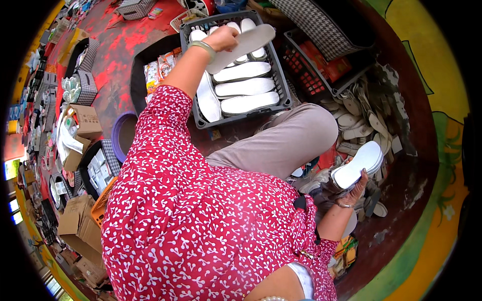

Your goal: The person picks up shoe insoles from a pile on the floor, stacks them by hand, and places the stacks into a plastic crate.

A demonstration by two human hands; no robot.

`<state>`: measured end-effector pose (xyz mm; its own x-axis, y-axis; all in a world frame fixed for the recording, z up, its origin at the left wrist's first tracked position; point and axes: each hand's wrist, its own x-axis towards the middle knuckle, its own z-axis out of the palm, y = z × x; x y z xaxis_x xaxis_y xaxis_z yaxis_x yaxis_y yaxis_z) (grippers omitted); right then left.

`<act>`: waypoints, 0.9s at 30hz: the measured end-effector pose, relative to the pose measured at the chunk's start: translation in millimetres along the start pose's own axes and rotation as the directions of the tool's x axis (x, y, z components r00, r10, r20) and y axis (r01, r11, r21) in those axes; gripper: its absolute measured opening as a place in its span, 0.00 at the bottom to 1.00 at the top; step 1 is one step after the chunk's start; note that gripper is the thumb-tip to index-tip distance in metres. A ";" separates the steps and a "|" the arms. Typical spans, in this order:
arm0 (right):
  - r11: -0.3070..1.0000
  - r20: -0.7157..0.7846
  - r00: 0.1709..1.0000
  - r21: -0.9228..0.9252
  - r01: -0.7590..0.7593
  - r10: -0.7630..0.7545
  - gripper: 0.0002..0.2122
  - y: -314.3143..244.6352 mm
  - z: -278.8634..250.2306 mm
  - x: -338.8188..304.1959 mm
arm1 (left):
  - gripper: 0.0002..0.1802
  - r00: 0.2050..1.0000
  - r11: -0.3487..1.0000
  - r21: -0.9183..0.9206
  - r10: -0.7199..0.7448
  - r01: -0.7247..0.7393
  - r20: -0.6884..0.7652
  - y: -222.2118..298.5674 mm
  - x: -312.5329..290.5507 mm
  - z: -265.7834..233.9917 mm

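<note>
My left hand [222, 39] reaches over a dark grey plastic crate [243, 119], its fingers closed on the edge of a greyish-white insole [256, 41]. That insole is tilted above the rows of white insoles [244, 87] lying in the crate. Off to the right, beside my bent knee, my right hand [355, 191] grips a small stack of white insoles [357, 165]. The top one faces up, and at least one more edge shows beneath it. My right thumb lies along the stack's near side; the other fingers are mostly hidden under it.
A heap of loose soles [364, 118] lies by the right wall. Behind it stands a black crate [306, 65] with red packets, near a houndstooth-patterned box [316, 25]. On the left are a purple tub [123, 135], a cardboard box [80, 223] and several patterned bins.
</note>
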<state>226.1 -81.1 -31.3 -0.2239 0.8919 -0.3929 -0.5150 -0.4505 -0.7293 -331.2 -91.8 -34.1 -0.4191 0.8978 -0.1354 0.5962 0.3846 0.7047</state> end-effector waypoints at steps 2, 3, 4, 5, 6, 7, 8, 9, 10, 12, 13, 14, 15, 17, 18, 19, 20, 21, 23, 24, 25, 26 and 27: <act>0.999 -0.011 1.000 -0.037 0.012 -0.012 0.26 0.6 3.3 -0.9 | 0.14 0.997 0.992 0.128 -0.014 0.004 0.082 0.8 2.0 21.8; 0.998 -0.012 1.000 -0.056 0.014 -0.015 0.26 1.2 5.6 0.2 | 0.13 0.993 0.924 0.367 0.117 -0.111 0.004 -15.4 5.2 41.9; 0.999 -0.023 1.000 -0.041 0.001 -0.002 0.26 1.9 6.3 -1.3 | 0.12 1.000 0.924 0.383 0.013 -0.011 -0.003 -4.2 -5.2 58.2; 1.000 -0.022 1.000 -0.026 -0.013 0.013 0.26 2.0 6.8 0.8 | 0.10 0.999 0.877 0.480 0.030 -0.022 -0.010 -3.9 -12.2 77.1; 1.000 -0.024 0.999 -0.010 -0.027 0.027 0.26 2.5 8.2 1.1 | 0.09 0.989 0.801 0.587 0.145 -0.114 -0.006 -6.0 -23.2 92.0; 1.000 -0.008 1.000 -0.010 -0.030 0.030 0.26 2.0 10.8 1.3 | 0.08 0.967 0.776 0.613 0.243 -0.151 -0.070 -19.7 -28.1 112.4; 0.999 0.011 0.999 -0.009 -0.033 0.033 0.26 2.2 12.2 1.8 | 0.08 0.961 0.782 0.597 0.269 -0.179 -0.064 -29.4 -31.9 127.2; 0.999 0.027 0.999 -0.006 -0.034 0.034 0.27 2.5 13.1 1.2 | 0.08 0.953 0.786 0.581 0.297 -0.211 -0.056 -34.8 -34.8 137.6; 0.999 0.002 0.999 -0.006 -0.047 0.047 0.27 2.5 13.8 0.4 | 0.08 0.954 0.789 0.572 0.298 -0.224 -0.038 -34.8 -38.4 143.3; 0.997 -0.047 0.996 -0.005 -0.074 0.074 0.27 2.6 15.2 -1.0 | 0.09 0.954 0.795 0.554 0.298 -0.247 -0.002 -33.7 -43.2 154.1; 0.997 -0.057 0.996 -0.016 -0.070 0.069 0.27 3.3 16.9 -0.9 | 0.10 0.951 0.785 0.561 0.309 -0.264 0.015 -36.8 -43.5 159.3; 0.998 -0.066 0.996 -0.027 -0.065 0.063 0.27 4.2 18.8 -0.5 | 0.10 0.947 0.774 0.568 0.319 -0.280 0.032 -41.6 -43.5 165.7; 0.997 -0.076 0.995 -0.039 -0.061 0.058 0.27 4.8 20.0 0.1 | 0.10 0.943 0.763 0.575 0.328 -0.296 0.050 -45.5 -43.9 171.6; 0.996 -0.065 0.995 -0.044 -0.083 0.080 0.27 5.6 18.8 -0.4 | 0.09 0.927 0.741 0.581 0.369 -0.336 0.066 -48.1 -45.2 182.7; 0.994 -0.059 0.994 -0.047 -0.094 0.091 0.26 5.9 18.5 -0.5 | 0.08 0.921 0.729 0.585 0.379 -0.355 0.086 -49.7 -45.1 187.3; 0.994 -0.065 0.993 -0.032 -0.103 0.100 0.26 6.3 21.6 -0.9 | 0.08 0.915 0.716 0.589 0.390 -0.374 0.106 -52.7 -43.9 192.4; 0.994 -0.070 0.991 -0.017 -0.111 0.110 0.26 6.9 27.3 -2.0 | 0.07 0.918 0.721 0.588 0.382 -0.367 0.105 -56.7 -42.9 196.3; 0.993 -0.075 0.990 -0.002 -0.120 0.119 0.26 7.3 30.6 -2.2 | 0.07 0.910 0.712 0.586 0.396 -0.387 0.119 -61.3 -41.7 199.1; 0.993 -0.080 0.991 -0.017 -0.114 0.112 0.25 7.9 29.7 -2.2 | 0.07 0.895 0.693 0.585 0.420 -0.421 0.146 -68.0 -42.7 199.7; 0.994 -0.082 0.991 -0.024 -0.111 0.109 0.25 8.1 29.2 -2.2 | 0.07 0.890 0.687 0.584 0.427 -0.433 0.158 -71.1 -42.7 199.9; 0.993 -0.074 0.990 -0.023 -0.118 0.116 0.25 8.4 29.0 -1.5 | 0.07 0.885 0.679 0.584 0.433 -0.446 0.171 -73.0 -42.0 199.1; 0.992 -0.067 0.990 -0.022 -0.125 0.123 0.25 8.5 28.7 -0.9 | 0.08 0.879 0.671 0.582 0.440 -0.458 0.184 -74.6 -41.8 198.9; 0.991 -0.060 0.990 -0.021 -0.132 0.131 0.25 8.5 28.3 -0.2 | 0.08 0.876 0.668 0.580 0.439 -0.466 0.199 -75.9 -42.4 199.4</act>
<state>198.3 -84.1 -21.6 -0.2390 0.8213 -0.5181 -0.4634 -0.5653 -0.6824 -222.2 -116.2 -220.7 0.0306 0.9982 0.0523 0.9909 -0.0371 0.1297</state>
